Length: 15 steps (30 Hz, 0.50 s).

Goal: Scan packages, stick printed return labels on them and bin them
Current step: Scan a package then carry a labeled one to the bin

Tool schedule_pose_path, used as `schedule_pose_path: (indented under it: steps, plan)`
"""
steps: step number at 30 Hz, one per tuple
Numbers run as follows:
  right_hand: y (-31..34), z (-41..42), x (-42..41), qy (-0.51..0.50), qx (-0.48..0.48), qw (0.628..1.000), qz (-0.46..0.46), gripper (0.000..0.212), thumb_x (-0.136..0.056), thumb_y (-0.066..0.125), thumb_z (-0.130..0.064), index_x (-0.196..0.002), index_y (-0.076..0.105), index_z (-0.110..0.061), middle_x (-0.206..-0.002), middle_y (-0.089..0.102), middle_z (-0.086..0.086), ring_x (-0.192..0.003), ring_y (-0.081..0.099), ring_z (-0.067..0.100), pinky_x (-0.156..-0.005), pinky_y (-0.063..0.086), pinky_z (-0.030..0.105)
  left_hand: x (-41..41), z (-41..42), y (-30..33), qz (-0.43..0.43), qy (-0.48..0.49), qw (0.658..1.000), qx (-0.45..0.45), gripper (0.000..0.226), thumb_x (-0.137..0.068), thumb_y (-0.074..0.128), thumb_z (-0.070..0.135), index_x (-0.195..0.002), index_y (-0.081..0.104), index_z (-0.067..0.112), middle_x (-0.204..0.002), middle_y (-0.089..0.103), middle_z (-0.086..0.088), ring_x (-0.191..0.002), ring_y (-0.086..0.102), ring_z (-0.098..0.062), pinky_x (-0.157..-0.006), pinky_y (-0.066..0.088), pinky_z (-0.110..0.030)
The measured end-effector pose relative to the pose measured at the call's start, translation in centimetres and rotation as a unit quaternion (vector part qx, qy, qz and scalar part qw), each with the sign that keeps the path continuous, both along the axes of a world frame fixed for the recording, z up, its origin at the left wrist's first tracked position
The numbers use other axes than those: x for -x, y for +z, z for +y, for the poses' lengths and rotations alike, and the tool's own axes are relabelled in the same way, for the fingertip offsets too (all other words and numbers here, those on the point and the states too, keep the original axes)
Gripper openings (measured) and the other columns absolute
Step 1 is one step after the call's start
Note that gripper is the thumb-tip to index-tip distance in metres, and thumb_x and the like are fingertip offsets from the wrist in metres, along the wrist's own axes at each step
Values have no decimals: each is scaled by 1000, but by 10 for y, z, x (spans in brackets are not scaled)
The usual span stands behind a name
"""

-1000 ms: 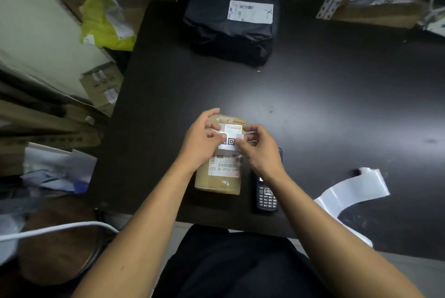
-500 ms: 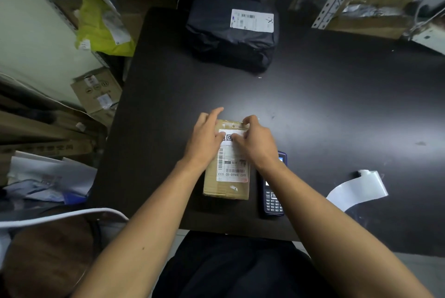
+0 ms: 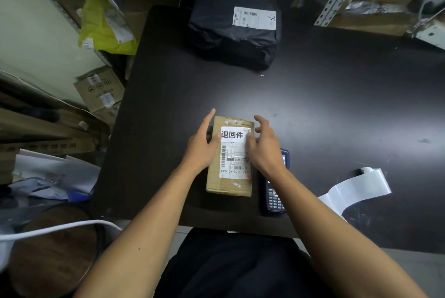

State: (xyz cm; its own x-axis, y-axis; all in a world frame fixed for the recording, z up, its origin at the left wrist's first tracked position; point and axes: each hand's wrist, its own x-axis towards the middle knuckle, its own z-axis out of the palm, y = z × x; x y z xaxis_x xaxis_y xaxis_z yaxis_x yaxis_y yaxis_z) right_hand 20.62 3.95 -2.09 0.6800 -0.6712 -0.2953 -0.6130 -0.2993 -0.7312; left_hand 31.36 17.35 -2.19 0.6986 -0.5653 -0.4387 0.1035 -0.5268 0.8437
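Two bare hands are flanking a small brown cardboard box (image 3: 228, 167) that is lying flat near the front edge of a dark table (image 3: 337, 109). A white return label printed with three bold black characters (image 3: 233, 134) is sitting across the far end of the box's top, just above an older white shipping label with barcodes (image 3: 234, 162). The left hand (image 3: 202, 146) is resting against the box's left side, fingers straight and thumb touching the label's edge; the right hand (image 3: 263, 146) is hovering at the right side with relaxed, spread fingers, gripping nothing. A dark handheld scanner with a keypad (image 3: 275, 191) is lying just beside the box on its right, and a curling strip of white label backing (image 3: 356, 189) is trailing off near the front right. A black plastic mailer bag with a white label (image 3: 236, 30) is waiting at the table's far edge.

Judging by its size and crisp edges, the box is likely light and stiff, with taped faces that may be slick; clasping its two long sides looks the surest hold, and one hand should probably be enough.
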Motion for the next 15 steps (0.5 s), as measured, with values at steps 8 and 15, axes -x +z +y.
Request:
schedule_pose_path:
  steps: [8,15]
  plan:
    - [-4,22,42,88,-95,991,21,74,-90,67,-33,-150,24,-38,-136,53,-3,-104,63,12,-79,53,20,11,38,-19,52,-87,995,23,60,-88,73,21,-129,47,57,-136,55,11,-119,57,-8,-92,55,-30]
    - [-10,33,47,72,-113,991,3,73,-90,67,-34,-149,25,-40,-145,45,0,-115,58,15,-93,54,31,19,49,-19,53,-75,995,44,67,-83,77,17,-131,49,53,-136,55,11,-119,58,-8,-94,56,-40]
